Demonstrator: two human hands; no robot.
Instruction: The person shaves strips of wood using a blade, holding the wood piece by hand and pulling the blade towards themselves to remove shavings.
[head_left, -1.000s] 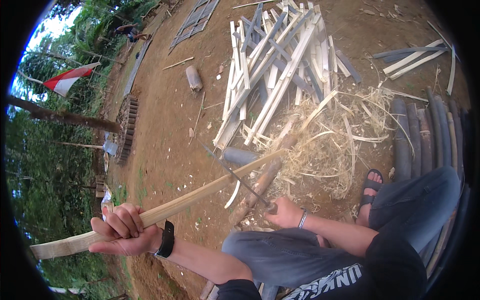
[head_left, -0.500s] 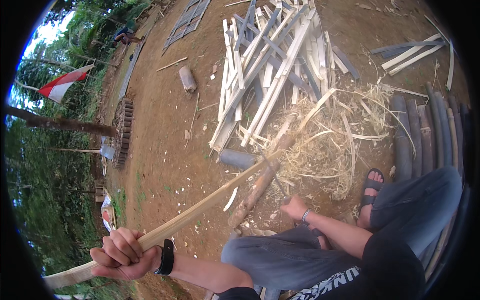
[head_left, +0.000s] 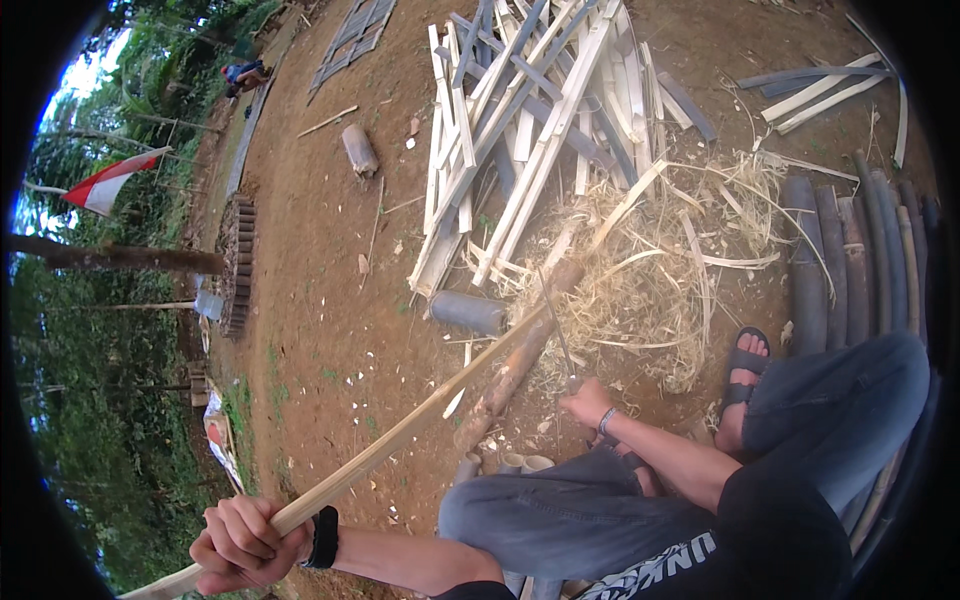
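Closed firmly around a long pale strip (head_left: 400, 430) is my left hand (head_left: 243, 545), with the fingers wrapped over it and the knuckles on the upper side. My right hand (head_left: 590, 402) is also closed, and it grips the handle of a knife (head_left: 557, 325), which the fist mostly hides. The strip goes slantwise, from the lower left border of my view, through my left fist, up to the log (head_left: 500, 385) lying on the brown ground. Its far end is over this log, and the thin dark blade crosses just there, pointing away from me; whether the edge touches the strip, I cannot tell.

To the right of the log is a loose heap of curly shavings (head_left: 640, 290). Near the log, on its left side, a short grey cylinder (head_left: 468, 313) lies on the ground. Farther from me there is a big pile of split pieces (head_left: 560, 110), some pale and some grey, placed across one another. At my right side, several dark poles (head_left: 830, 265) lie next to each other, near my sandal (head_left: 744, 372). I wear a black band (head_left: 323, 537) on the left wrist and a bracelet (head_left: 607, 420) on the right one.
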